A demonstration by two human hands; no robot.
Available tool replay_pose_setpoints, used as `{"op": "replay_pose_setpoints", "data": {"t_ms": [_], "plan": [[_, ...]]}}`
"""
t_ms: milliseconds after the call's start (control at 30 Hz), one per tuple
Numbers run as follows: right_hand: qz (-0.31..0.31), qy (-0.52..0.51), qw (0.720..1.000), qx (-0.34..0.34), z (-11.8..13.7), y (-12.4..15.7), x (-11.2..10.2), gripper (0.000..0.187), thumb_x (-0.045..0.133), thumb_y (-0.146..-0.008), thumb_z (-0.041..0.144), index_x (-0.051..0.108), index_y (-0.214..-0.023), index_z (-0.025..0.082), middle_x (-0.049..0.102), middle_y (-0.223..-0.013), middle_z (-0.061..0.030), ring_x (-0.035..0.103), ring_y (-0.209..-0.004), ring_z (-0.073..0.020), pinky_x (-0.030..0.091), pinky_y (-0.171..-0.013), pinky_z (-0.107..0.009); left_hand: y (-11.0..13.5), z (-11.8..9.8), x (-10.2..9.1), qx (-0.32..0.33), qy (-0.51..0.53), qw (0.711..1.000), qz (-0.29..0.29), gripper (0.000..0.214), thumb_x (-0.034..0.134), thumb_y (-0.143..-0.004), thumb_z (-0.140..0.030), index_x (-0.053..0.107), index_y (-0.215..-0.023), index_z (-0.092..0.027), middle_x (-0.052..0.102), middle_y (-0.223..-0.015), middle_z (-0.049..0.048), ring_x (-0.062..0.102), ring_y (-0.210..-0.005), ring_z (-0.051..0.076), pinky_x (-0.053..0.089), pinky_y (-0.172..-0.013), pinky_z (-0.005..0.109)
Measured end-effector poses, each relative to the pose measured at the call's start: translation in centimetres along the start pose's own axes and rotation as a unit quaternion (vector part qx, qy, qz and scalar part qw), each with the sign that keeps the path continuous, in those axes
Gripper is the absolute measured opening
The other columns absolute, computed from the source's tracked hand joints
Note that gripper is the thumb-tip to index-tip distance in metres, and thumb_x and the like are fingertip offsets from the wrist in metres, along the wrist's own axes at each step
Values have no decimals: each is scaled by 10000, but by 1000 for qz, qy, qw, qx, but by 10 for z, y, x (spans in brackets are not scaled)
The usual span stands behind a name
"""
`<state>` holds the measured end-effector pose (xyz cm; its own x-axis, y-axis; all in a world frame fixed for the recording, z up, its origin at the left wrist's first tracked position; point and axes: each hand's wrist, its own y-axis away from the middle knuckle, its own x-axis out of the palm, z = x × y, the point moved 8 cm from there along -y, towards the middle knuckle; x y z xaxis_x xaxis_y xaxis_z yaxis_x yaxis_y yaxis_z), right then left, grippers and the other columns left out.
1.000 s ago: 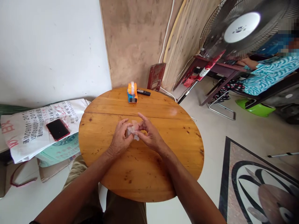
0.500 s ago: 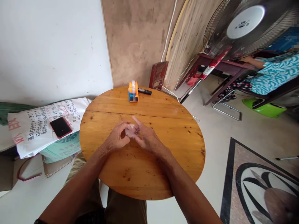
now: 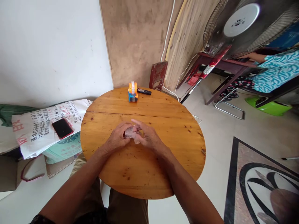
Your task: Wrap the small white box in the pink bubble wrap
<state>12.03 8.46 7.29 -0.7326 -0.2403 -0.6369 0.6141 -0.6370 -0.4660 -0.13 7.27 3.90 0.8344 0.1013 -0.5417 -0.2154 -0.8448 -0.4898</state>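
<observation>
Between my two hands, over the middle of the round wooden table (image 3: 144, 168), is a small crumpled piece of clear, whitish plastic (image 3: 132, 133). My left hand (image 3: 118, 135) curls around its left side, with thumb and fingers closed on it. From the other side, my right hand (image 3: 147, 134) pinches it between thumb and fingers, the index finger pointing up and away. A corner of the plastic hangs below the right thumb. Whether anything is wrapped inside, I cannot tell.
At the table's far edge stands an orange and blue tape dispenser (image 3: 133, 92) beside a black remote-like object (image 3: 144, 91). A phone (image 3: 62, 128) lies on white sacks (image 3: 42, 124) to the left. A standing fan (image 3: 241, 20) and a seated person (image 3: 275, 73) are at right.
My fingers have drawn in closer around the plastic, and a corner of it now hangs lower beneath my right thumb. The view has shifted slightly.
</observation>
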Motion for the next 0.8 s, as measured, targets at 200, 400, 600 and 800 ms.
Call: {"op": "replay_pose_setpoints", "data": {"t_ms": [200, 400, 600, 800], "plan": [[-45, -191, 975, 99, -16, -3, -7, 449, 595, -830, 262, 551, -1276, 228, 601, -870, -10, 581, -761, -137, 502, -742, -297, 4, 12, 4, -163, 143, 976, 26, 347, 626, -690, -186, 668, -1033, -148, 695, -942, 56, 641, -799, 177, 511, -728, 293], [-59, -277, 940, 192, -36, 1, 2, 411, 670, -794, 394, 600, -1151, 204, 605, -847, -14, 581, -735, -141, 489, -676, -282, 7, 14, 11, -247, 300, 919, 65, 319, 674, -687, -282, 676, -974, -145, 675, -813, 8, 584, -636, 116, 460, -567, 215], [-12, -260, 945, 197, -25, 4, 0, 523, 702, -790, 409, 553, -1251, 211, 621, -982, -46, 619, -881, -173, 517, -816, -334, 10, 22, 13, -288, 315, 901, 78, 265, 618, -753, -374, 653, -876, -143, 574, -618, -31, 437, -422, 65, 344, -370, 180], [34, -167, 972, 164, -16, 4, 7, 866, 801, -703, 334, 385, -1459, 260, 561, -1291, -106, 595, -1062, -225, 482, -973, -427, 11, 27, 11, -325, 330, 885, 52, 318, 615, -762, -456, 645, -834, -148, 563, -589, -28, 465, -412, 79, 367, -346, 183]]}}
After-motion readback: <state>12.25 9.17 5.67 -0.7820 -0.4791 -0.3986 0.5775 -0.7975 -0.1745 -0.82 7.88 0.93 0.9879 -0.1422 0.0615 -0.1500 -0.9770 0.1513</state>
